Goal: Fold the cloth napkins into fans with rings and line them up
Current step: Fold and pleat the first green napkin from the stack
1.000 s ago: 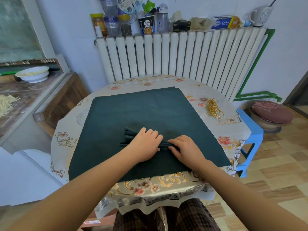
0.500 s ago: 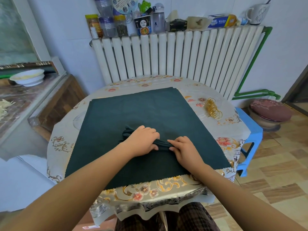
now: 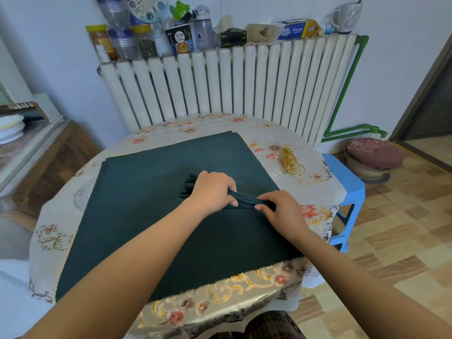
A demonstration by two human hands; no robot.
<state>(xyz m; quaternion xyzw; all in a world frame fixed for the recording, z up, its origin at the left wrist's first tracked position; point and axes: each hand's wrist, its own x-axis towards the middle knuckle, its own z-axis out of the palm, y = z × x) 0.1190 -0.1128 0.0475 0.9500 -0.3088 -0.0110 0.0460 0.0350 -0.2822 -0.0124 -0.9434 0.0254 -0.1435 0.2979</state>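
2 hands work 1 pleated napkin (image 3: 244, 197) that lies across the flat dark green napkins (image 3: 151, 192) spread on the table (image 3: 315, 177). the left hand (image 3: 212, 192) is curled over the bundle near its far-left end, fingers wrapped round the pleats; the right hand (image 3: 281, 207) pinches the other end between thumb and fingers. so each grip is closed on the same pleated napkin, and the short stretch of cloth between them shows as a tight rope-like strip just above the flat cloth.

the step in hand looks like gathering the pleats before a ring goes on. to do it well, keep the folds stacked evenly and squeezed, so none slip out sideways; the loose fanned end poking past the left hand suggests the pleats open easily there. holding 1 end firmly while the other hand lets go to fetch a ring seems the sensible order.

the gold rings (image 3: 291, 160) sit in a small pile on the table, well apart from the bundle, beyond the right hand and off the green cloth. no finished fans are visible.
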